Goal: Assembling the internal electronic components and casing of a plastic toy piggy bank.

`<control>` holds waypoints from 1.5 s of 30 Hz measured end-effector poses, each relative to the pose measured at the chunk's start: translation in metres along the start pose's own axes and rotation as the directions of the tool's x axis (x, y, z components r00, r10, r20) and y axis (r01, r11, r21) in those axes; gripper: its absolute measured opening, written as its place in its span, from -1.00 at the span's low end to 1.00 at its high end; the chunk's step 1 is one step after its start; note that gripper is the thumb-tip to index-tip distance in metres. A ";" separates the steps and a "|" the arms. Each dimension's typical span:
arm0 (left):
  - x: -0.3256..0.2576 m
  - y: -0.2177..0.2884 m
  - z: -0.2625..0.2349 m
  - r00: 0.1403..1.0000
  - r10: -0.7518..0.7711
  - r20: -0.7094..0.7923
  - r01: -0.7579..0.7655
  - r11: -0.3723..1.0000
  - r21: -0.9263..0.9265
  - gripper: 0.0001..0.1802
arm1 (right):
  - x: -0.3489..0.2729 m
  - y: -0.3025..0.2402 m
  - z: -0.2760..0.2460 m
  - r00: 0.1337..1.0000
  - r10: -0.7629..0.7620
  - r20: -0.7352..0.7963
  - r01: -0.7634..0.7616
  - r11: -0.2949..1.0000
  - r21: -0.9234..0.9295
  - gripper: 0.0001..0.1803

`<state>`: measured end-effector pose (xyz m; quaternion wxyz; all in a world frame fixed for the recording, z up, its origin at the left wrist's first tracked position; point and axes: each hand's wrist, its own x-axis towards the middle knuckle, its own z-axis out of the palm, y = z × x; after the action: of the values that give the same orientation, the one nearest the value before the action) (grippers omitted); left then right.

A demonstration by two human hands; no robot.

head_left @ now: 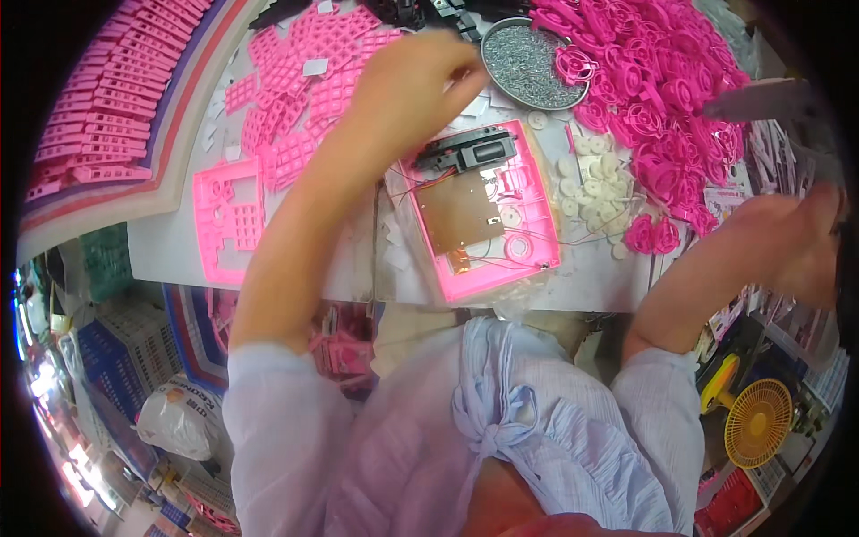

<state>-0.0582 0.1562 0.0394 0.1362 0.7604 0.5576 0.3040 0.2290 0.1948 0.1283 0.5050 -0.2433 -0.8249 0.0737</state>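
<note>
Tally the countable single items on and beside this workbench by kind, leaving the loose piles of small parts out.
Open pink housing with circuit board: 1
Flat pink frame panel: 1
Round metal tray of screws: 1
Yellow fan: 1
Person's hands, left hand and right hand: 2
Total: 6

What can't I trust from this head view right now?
- Left hand: fingertips at the dish of small metal parts; whether they pinch anything is hidden behind the hand.
- Right hand: at the picture's rim, blurred, grip unclear.
- Pink casing: wiring too small to trace.
</note>
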 end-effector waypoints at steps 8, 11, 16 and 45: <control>0.093 -0.012 0.100 0.953 0.150 0.264 -0.242 0.899 0.365 -0.78 | 0.001 0.043 -0.016 0.875 0.461 0.146 -0.402 0.527 0.748 -0.49; 0.092 -0.012 0.101 0.963 0.197 0.183 -0.255 0.882 0.395 -0.80 | 0.012 0.013 0.011 0.749 0.651 0.123 -0.558 0.520 0.647 -0.48; 0.093 -0.005 0.074 0.956 0.181 0.233 -0.274 0.839 0.470 -0.81 | 0.032 -0.014 0.021 0.859 0.487 0.160 -0.455 0.581 0.675 -0.40; -0.071 0.054 0.025 0.986 0.003 -0.167 0.035 0.974 0.225 -0.80 | -0.023 -0.018 0.103 0.924 0.294 0.246 -0.330 0.283 0.901 -0.82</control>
<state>-0.0154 0.0750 0.0277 0.0039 0.7385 0.6041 0.2994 0.1416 0.1809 0.0674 0.5148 -0.0682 -0.5793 0.6283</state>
